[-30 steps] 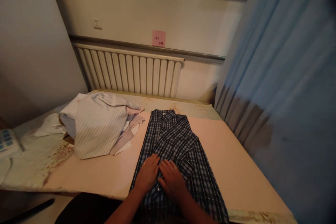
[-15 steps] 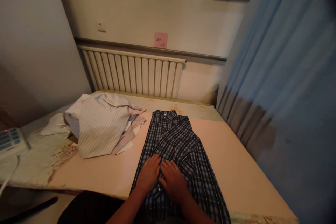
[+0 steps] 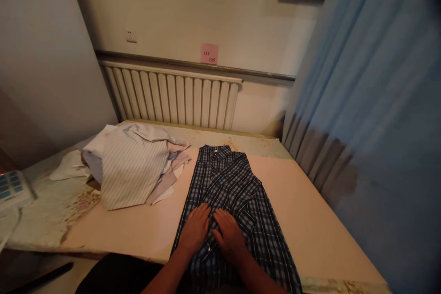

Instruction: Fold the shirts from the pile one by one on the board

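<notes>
Left hand (image 3: 195,228) and right hand (image 3: 230,235) are just resting flat on a dark plaid collared shirt (image 3: 230,177), fingers loosely straight, not really clutching any fabric. Shirt's laid out lengthwise on the table (image 3: 41,223), collar toward the back edge, lower end at the front edge. A striped garment (image 3: 132,172) tops a messy clothes heap nearer the back left corner.

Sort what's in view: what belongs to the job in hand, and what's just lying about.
Job in hand:
plaid shirt, spread out
left hand and right hand, both on the shirt
pink sheet, under the shirt

Lying about, apparently:
heap of clothes, untouched, so its part is unclear
white device with a cable
pink note
</notes>
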The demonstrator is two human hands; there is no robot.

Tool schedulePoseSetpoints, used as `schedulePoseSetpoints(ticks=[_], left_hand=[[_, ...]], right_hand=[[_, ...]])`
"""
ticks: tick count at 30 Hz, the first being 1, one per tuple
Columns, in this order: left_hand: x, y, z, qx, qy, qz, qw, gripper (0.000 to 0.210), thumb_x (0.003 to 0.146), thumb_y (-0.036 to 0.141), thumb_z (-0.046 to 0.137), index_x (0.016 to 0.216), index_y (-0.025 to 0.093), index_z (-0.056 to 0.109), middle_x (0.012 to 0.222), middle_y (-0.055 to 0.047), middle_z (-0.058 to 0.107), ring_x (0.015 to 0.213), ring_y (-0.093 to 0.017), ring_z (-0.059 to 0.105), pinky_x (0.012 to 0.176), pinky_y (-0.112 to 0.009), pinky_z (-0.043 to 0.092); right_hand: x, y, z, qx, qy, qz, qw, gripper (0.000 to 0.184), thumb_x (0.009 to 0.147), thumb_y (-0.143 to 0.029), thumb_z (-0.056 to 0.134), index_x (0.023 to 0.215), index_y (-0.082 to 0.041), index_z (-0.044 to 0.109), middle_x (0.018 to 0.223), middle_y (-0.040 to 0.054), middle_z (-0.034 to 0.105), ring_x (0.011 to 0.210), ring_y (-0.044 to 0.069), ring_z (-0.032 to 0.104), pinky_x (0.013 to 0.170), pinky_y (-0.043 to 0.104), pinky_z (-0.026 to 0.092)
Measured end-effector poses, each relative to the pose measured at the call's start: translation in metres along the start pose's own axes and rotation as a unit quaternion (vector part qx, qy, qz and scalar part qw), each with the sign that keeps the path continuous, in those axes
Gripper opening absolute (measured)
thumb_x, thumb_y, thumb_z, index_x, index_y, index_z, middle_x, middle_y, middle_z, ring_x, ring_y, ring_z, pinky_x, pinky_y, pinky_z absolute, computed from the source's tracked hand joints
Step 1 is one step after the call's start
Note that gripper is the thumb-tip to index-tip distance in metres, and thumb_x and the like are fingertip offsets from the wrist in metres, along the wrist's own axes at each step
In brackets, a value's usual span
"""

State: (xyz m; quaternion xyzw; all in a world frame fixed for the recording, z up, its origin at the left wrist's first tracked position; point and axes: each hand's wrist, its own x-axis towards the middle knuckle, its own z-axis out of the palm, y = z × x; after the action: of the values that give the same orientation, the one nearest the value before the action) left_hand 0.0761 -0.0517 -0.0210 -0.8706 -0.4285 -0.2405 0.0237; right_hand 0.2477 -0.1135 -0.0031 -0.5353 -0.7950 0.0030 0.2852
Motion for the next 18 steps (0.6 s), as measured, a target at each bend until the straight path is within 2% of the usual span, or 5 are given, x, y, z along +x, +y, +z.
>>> schedulePoseSetpoints(ticks=[4,8,11,14,18], left_hand=[[0.0,0.001,0.0,0.001,0.002,0.001,1.0,0.04,0.093,0.02,0.039,0.13,0.017,0.054,0.137,-0.009,0.058,0.129,-0.022,0.05,0.108,-0.046,0.041],[0.001,0.0,0.0,0.0,0.007,0.003,1.0,0.04,0.093,0.02,0.038,0.13,0.018,0.054,0.137,-0.009,0.057,0.13,-0.022,0.049,0.108,-0.046,0.041],[0.002,0.0,0.0,-0.003,0.005,0.006,1.0,0.039,0.093,0.02,0.039,0.129,0.017,0.055,0.136,-0.009,0.058,0.129,-0.022,0.05,0.108,-0.046,0.041],[0.002,-0.001,0.0,-0.008,0.005,0.006,1.0,0.039,0.093,0.021,0.039,0.128,0.017,0.056,0.135,-0.009,0.059,0.129,-0.022,0.05,0.108,-0.045,0.04],[0.003,-0.001,0.001,-0.015,0.007,0.003,1.0,0.039,0.093,0.022,0.039,0.128,0.018,0.057,0.135,-0.009,0.059,0.129,-0.023,0.05,0.109,-0.045,0.039]], right_hand=[[0.003,0.007,-0.009,-0.022,0.028,0.042,0.998,0.043,0.093,-0.027,0.05,0.135,-0.019,0.052,0.144,0.0103,0.049,0.138,0.026,0.036,0.114,0.053,0.028],[0.002,0.021,-0.014,-0.037,-0.005,0.104,0.994,0.043,0.09,-0.031,0.054,0.131,-0.017,0.055,0.142,0.0119,0.05,0.137,0.03,0.037,0.113,0.056,0.028],[-0.005,0.033,-0.02,-0.003,-0.016,0.106,0.994,0.043,0.09,-0.028,0.052,0.13,-0.016,0.056,0.14,0.0108,0.053,0.135,0.029,0.04,0.113,0.055,0.029],[-0.022,0.049,-0.035,0.034,0.05,0.14,0.988,0.043,0.09,-0.027,0.047,0.131,-0.017,0.055,0.137,0.0112,0.055,0.13,0.027,0.047,0.11,0.051,0.036],[-0.067,0.087,-0.072,0.031,0.154,0.286,0.945,0.044,0.088,-0.035,0.045,0.123,-0.015,0.06,0.124,0.0146,0.062,0.116,0.027,0.057,0.104,0.047,0.042]])
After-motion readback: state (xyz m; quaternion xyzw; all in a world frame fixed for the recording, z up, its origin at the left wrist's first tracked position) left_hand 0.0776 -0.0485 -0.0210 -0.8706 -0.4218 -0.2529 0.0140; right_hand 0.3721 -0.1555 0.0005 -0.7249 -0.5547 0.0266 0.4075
